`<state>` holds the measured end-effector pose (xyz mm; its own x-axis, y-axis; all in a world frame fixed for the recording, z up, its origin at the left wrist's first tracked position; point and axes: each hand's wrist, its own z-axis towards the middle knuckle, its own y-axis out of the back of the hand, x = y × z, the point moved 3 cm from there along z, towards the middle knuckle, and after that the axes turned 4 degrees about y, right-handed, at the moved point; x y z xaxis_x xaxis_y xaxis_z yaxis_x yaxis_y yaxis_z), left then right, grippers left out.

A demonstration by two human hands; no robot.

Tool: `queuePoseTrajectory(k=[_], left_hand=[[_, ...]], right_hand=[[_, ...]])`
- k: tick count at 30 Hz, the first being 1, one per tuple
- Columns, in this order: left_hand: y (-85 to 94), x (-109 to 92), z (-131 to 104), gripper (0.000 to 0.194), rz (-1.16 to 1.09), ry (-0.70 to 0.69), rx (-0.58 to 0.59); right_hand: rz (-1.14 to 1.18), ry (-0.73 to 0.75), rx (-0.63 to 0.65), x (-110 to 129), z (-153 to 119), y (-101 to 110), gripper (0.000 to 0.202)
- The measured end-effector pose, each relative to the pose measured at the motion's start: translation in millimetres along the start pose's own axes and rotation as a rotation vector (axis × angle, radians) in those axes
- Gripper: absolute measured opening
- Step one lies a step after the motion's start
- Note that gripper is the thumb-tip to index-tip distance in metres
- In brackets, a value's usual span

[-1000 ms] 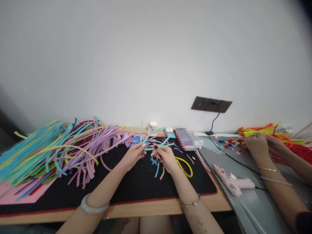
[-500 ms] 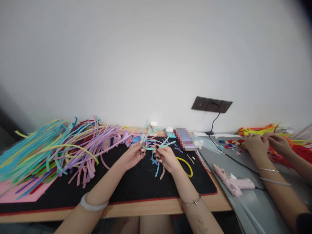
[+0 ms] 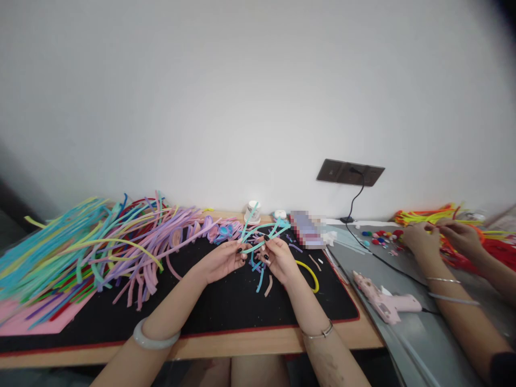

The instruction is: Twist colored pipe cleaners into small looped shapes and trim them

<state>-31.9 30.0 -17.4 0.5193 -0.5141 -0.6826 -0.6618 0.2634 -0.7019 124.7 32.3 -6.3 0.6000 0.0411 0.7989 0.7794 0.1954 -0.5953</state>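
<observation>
Heap at left: loose tips could snag our left forearm if it swings wide. Our left hand pinches the left end of the green strips, raised over mid-mat; a slack pinch might let them slip. Our right hand pinches farther along; a hard pull could kink them. Offcuts just below might tangle in.

Room: heap crowds the worktop's left end; mat between our forearms gives space toward the front edge; yellow loop narrows the right; glue gun lies beyond the right edge.
</observation>
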Motion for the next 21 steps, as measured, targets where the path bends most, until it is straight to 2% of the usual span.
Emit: queuePoseTrajectory(k=[5,12,21], left_hand=[[-2.0,4,-3,0.017,0.085,0.083,0.009],[-6.7,7,-8,0.024,0.26,0.185,0.101],[-6.0,14,-9,0.032,0.371,0.277,0.252]], right_hand=[[0.004,0.028,0.003,3,0,0,0.017],[0.031,0.005,0.026,3,0,-1,0.017],[-0.012,-0.072,0.158,3,-7,-8,0.017]])
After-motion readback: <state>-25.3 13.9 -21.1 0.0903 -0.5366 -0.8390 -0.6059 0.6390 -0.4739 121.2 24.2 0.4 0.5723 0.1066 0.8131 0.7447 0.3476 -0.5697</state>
